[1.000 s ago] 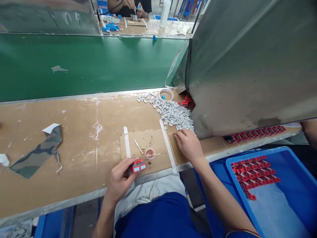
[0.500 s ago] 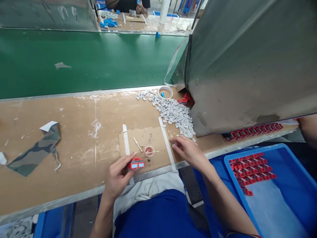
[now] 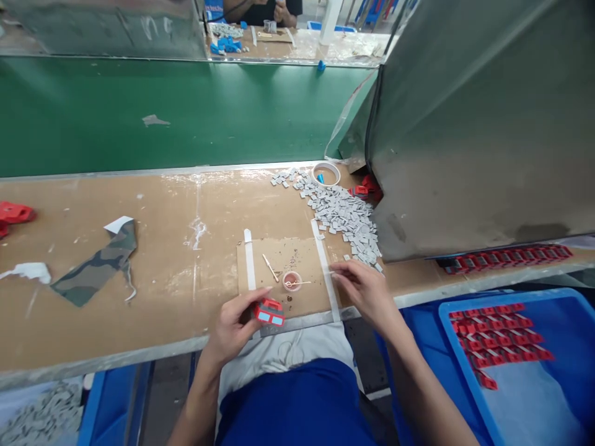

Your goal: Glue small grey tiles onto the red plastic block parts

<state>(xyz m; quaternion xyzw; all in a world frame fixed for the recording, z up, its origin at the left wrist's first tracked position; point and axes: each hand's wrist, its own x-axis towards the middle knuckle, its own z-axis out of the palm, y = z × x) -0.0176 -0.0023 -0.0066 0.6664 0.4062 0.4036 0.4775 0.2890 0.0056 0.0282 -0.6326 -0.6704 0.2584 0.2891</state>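
Note:
My left hand (image 3: 236, 322) pinches a small red toy vehicle (image 3: 269, 311) with light-blue windows at the front edge of a taped cardboard sheet (image 3: 304, 303). On the sheet stand a small round cup of reddish stuff (image 3: 292, 281) with a thin stick across it, and a white stick (image 3: 270, 267). My right hand (image 3: 365, 288) hovers by the sheet's right tape strip, thumb and forefinger brought close together; whether something tiny is between them cannot be made out. Just behind that hand is a pile of small grey pieces (image 3: 346, 214).
A tape roll (image 3: 326, 174) sits behind the pile. Camouflage cloth (image 3: 97, 263) and red parts (image 3: 16, 212) lie at left. Rows of red pieces fill part of a blue tray (image 3: 444, 310) at right. A large grey panel (image 3: 478, 136) stands at back right. Another person's hands (image 3: 281, 12) show beyond.
The view has shifted left, bringing in red parts at the left edge. The red vehicle has tilted in my left hand. My right hand's thumb and forefinger look closer together.

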